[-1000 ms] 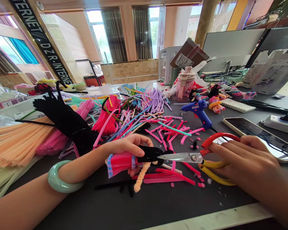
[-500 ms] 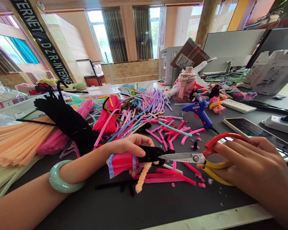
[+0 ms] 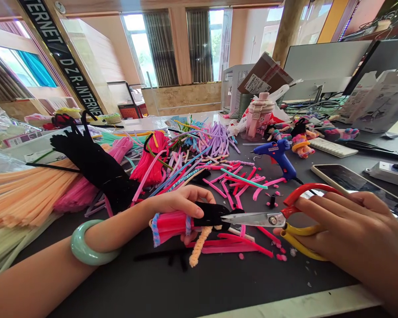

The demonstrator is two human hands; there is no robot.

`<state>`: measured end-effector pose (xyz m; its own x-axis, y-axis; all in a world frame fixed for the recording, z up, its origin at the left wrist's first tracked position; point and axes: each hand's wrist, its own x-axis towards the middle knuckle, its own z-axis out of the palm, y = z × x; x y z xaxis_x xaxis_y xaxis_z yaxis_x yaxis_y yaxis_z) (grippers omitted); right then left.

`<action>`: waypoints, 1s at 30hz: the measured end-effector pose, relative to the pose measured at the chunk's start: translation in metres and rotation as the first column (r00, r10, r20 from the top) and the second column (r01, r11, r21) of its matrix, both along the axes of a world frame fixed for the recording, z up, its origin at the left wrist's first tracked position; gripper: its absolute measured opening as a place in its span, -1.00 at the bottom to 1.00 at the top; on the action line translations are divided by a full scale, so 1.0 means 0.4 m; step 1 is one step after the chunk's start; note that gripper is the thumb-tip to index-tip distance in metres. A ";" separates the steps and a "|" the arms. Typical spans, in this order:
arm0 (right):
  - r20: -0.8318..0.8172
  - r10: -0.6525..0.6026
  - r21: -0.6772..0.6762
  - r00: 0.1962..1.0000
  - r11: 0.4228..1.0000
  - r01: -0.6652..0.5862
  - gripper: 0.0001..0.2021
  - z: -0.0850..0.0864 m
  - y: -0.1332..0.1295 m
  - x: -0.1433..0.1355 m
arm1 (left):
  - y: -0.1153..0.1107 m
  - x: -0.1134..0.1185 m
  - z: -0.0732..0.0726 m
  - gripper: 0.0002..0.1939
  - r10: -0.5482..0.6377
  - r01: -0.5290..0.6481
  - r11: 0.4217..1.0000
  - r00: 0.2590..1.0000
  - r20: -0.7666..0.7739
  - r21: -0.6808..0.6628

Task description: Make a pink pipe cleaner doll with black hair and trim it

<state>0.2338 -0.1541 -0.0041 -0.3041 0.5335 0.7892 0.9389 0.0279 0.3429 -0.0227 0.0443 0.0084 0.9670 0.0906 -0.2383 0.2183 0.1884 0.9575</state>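
Observation:
My left hand (image 3: 189, 207) is closed round a pipe-cleaner doll (image 3: 172, 229), held on its side above the table. The doll has a pink skirt with blue-and-lilac trim, black hair and a peach arm (image 3: 200, 247) hanging down. In my right hand (image 3: 341, 225) is a pair of scissors (image 3: 268, 218) with one red and one yellow handle loop. Their blades look nearly closed, and the tips are at the doll's black hair. Whether a strand lies between the blades I cannot tell. Pink pipe-cleaner strips (image 3: 232, 247) lie under and behind the doll.
A blue glue gun (image 3: 278, 157) stands behind the scissors, with a phone (image 3: 354, 185) to its right. Bundles of black (image 3: 93, 159), peach (image 3: 29, 190) and pink (image 3: 152, 159) pipe cleaners fill the left. A pink bottle (image 3: 258, 115) and finished dolls (image 3: 300, 139) are farther back.
The whole scene has shifted slightly to the right and down in the view. Both hands, the doll and the scissors keep nearly the same positions relative to each other.

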 end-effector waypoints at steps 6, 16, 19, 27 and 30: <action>-0.021 0.009 -0.015 1.000 1.000 -0.010 -0.78 0.004 -0.001 -0.008 | -0.007 0.005 0.005 -0.50 0.022 -0.023 1.000 0.999 0.040 0.017; 0.063 -0.062 -0.005 0.996 0.998 0.063 -0.64 0.021 0.000 -0.026 | -0.001 0.002 0.003 -0.48 0.047 -0.047 0.998 0.999 -0.005 0.033; 0.078 -0.080 -0.008 0.994 0.997 0.081 -0.63 0.021 -0.002 -0.025 | -0.002 0.002 0.004 -0.49 0.037 -0.037 0.999 0.999 0.005 0.040; 0.101 -0.053 -0.009 0.994 0.999 0.054 -0.60 0.024 -0.002 -0.026 | -0.006 0.004 0.006 -0.52 0.043 -0.044 0.998 0.998 0.036 0.036; 0.092 -0.042 -0.010 0.995 0.999 0.043 -0.60 0.022 -0.003 -0.023 | -0.004 0.002 0.005 -0.52 0.039 -0.040 0.999 0.999 0.029 0.031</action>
<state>0.2247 -0.1555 0.0048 -0.3515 0.5572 0.7523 0.9040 -0.0069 0.4275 -0.0217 0.0426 0.0103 0.9687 0.1362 -0.2077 0.1844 0.1657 0.9688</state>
